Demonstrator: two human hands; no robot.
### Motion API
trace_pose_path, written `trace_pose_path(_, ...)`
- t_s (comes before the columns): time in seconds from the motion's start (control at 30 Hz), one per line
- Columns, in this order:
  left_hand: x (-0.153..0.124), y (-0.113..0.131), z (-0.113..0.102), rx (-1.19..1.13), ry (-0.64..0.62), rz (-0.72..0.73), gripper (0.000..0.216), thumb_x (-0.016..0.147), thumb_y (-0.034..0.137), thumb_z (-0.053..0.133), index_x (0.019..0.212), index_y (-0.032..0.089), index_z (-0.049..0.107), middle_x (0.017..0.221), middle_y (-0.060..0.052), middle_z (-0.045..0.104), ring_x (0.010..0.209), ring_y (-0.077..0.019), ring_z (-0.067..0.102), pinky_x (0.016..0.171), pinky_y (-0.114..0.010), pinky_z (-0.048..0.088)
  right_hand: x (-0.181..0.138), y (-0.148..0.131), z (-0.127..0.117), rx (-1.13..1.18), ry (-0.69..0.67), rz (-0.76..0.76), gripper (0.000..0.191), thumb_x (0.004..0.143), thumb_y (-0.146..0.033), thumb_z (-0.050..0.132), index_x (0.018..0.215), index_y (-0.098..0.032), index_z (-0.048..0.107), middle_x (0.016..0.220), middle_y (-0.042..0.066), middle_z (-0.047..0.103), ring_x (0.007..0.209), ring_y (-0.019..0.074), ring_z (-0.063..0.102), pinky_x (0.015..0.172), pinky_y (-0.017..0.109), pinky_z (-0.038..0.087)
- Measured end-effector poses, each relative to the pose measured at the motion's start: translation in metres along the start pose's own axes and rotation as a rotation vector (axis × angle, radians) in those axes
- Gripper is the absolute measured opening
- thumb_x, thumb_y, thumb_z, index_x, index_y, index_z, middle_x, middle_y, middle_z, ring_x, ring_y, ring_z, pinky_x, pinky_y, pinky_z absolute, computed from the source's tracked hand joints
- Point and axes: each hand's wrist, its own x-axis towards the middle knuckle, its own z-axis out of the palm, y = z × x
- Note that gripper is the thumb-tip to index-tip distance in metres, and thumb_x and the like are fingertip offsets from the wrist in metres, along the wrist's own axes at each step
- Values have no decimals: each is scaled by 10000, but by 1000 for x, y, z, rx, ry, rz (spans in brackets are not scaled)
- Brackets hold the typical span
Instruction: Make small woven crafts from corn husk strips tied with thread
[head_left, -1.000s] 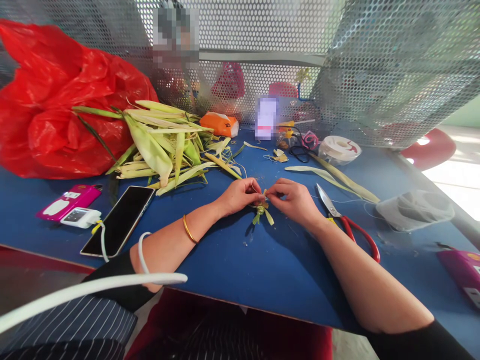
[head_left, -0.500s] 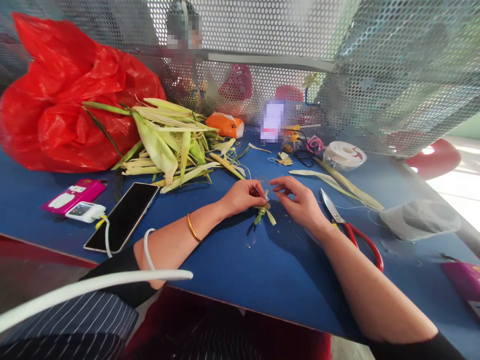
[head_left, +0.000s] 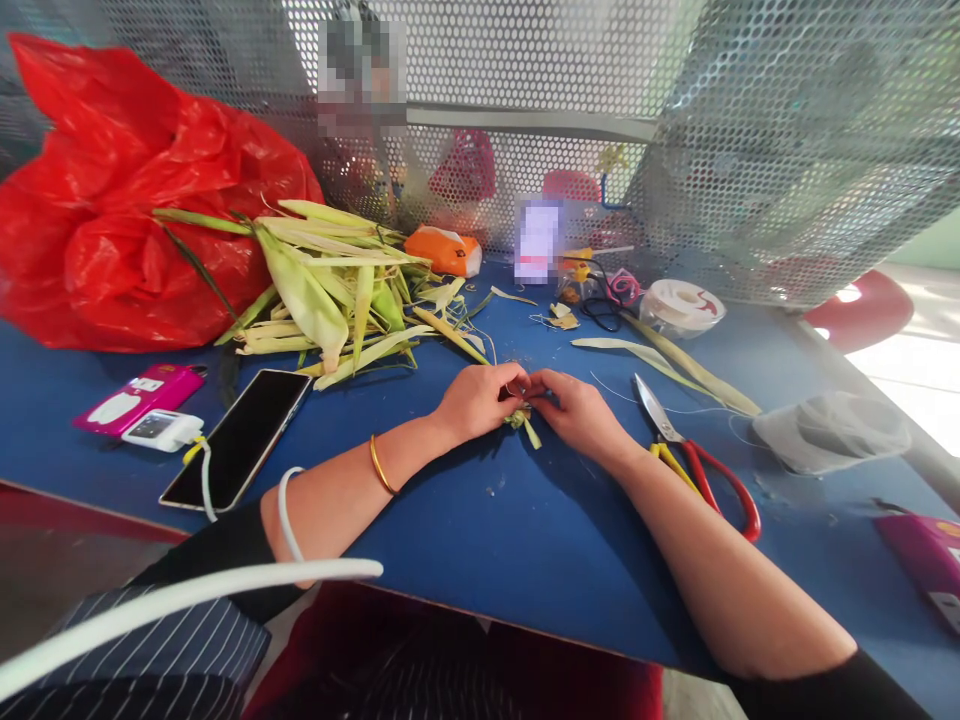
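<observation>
Over the blue table (head_left: 457, 520), my left hand (head_left: 476, 402) is closed in a pinch on a small bundle of corn husk (head_left: 529, 430). Short green and pale strips stick out below its fingers. My right hand (head_left: 576, 408) has come up against the left one at the top of the bundle, thumb and fingers drawn together. Whatever lies between those right fingertips is hidden. A thin white thread (head_left: 634, 404) runs across the table to the right of my hands. Scissors (head_left: 664, 415) with red and yellow handles lie slightly open beside my right forearm.
Corn husks (head_left: 307, 290) are heaped at the left, before a red plastic bag (head_left: 165, 220). A phone (head_left: 240, 440) lies near a white cable (head_left: 210, 575). Behind are an orange tissue pack (head_left: 442, 250), a white roll (head_left: 682, 303) and a perforated metal screen (head_left: 525, 60). A clear plastic bag (head_left: 832, 435) sits right.
My right hand has moved left to meet my left hand, and its spread fingers have closed. The view has shifted slightly, and more of the scissors' yellow handle shows.
</observation>
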Motion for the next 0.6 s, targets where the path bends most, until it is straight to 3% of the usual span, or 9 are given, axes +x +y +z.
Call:
trace_pose_path(0.37, -1, 1, 5, 506, 58, 11, 185, 852, 186, 517, 985, 184, 646, 790, -61, 669, 754, -207, 612, 625, -282, 358, 0, -2, 6, 94, 24, 57, 276, 821, -77, 521, 1022, -234, 627, 951, 24, 758, 910, 194, 696, 827, 330, 491)
trace_pose_path(0.6, 0, -1, 7, 479, 96, 104, 232, 931, 292, 481, 867, 191, 681, 845, -67, 702, 834, -209, 615, 702, -301, 378, 1, 3, 8, 136, 149, 117, 256, 810, -135, 550, 1015, -225, 676, 901, 31, 721, 828, 183, 676, 772, 307, 494)
